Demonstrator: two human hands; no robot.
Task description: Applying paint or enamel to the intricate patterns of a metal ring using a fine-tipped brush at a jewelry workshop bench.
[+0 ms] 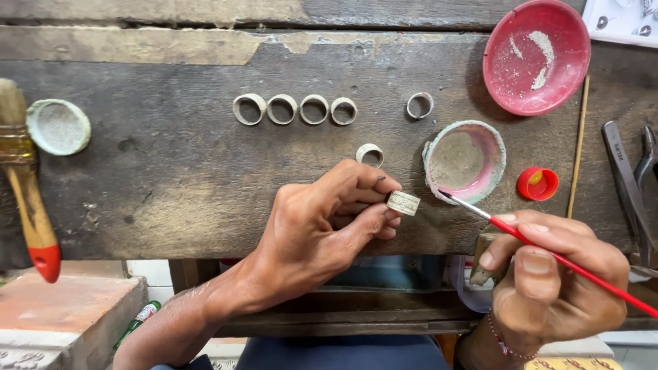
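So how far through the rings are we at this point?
Hard to say which are done: four rings in a row, one apart and one nearer ring sit on the bench, with no visible sign of treated or not. In hand: the left hand pinches a ring, while the right hand holds a red brush, tip near the pink-rimmed bowl.

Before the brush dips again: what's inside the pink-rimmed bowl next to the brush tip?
The bowl holds a flat layer of dull grey-beige paste or powder, crusted along its rim. The thin red brush has its tip at the near rim, hiding a small patch there. Depth can't be judged.
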